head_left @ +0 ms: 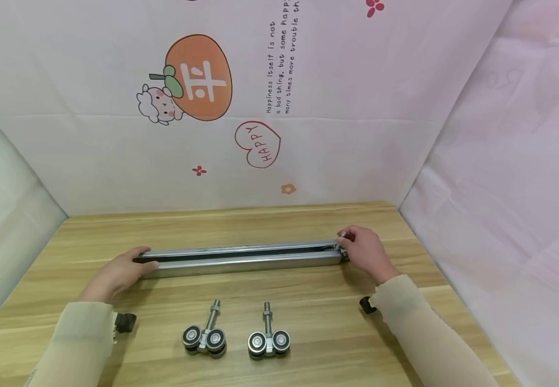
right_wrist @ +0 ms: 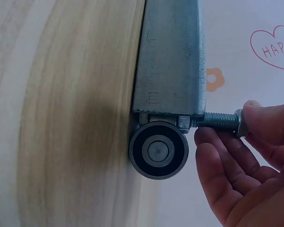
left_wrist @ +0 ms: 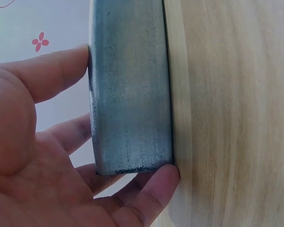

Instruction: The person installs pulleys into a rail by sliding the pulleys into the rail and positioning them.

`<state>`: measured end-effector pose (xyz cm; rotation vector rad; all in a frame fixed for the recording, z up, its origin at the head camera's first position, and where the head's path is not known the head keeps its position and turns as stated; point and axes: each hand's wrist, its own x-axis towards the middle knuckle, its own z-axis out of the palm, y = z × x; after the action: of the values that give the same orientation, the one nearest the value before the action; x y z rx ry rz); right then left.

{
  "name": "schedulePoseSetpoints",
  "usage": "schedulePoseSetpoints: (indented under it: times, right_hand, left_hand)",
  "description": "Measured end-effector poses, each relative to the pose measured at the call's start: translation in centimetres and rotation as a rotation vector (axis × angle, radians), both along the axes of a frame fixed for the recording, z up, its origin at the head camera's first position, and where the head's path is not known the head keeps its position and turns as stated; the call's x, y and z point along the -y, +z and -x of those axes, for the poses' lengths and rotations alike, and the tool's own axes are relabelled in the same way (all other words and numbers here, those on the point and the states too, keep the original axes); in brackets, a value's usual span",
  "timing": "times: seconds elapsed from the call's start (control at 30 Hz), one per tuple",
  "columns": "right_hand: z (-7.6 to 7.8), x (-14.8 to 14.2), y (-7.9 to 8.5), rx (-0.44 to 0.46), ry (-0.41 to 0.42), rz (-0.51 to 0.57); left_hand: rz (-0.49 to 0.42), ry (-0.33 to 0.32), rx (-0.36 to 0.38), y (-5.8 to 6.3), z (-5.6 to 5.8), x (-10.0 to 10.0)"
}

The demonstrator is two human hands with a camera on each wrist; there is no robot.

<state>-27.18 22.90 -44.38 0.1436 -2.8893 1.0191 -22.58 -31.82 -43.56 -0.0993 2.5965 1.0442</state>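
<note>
A long grey metal channel rail (head_left: 241, 258) with a slot along its top lies on the wooden table. My left hand (head_left: 121, 271) holds its left end; in the left wrist view the thumb (left_wrist: 61, 71) presses the upper edge and another fingertip (left_wrist: 165, 182) touches the end's lower corner. At the rail's right end, my right hand (head_left: 364, 251) pinches the threaded bolt (right_wrist: 220, 121) of a roller trolley. One wheel (right_wrist: 158, 150) of that trolley shows outside the rail's end, and the bolt stands upright from it. The trolley's other wheels are largely hidden.
Two similar roller trolleys, a left one (head_left: 205, 339) and a right one (head_left: 269, 341), lie on the table (head_left: 318, 344) in front of the rail, bolts pointing away from me. A printed cloth wall (head_left: 337, 161) rises behind the table, with plain cloth at both sides.
</note>
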Motion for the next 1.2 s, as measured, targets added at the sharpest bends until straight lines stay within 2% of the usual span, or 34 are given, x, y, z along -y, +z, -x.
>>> schedulePoseSetpoints:
  times: [0.3, 0.8, 1.2]
  right_hand:
    - [0.2, 0.6, 0.1, 0.005, 0.018, 0.001]
    - [0.1, 1.8, 0.3, 0.013, 0.017, 0.007]
    - [0.0, 4.1, 0.6, 0.037, 0.046, -0.019]
  left_hand:
    - [0.020, -0.003, -0.024, -0.3, 0.0, 0.2]
    - [0.020, -0.008, -0.013, -0.1, -0.1, 0.3]
    - [0.010, -0.016, -0.011, 0.0, -0.1, 0.0]
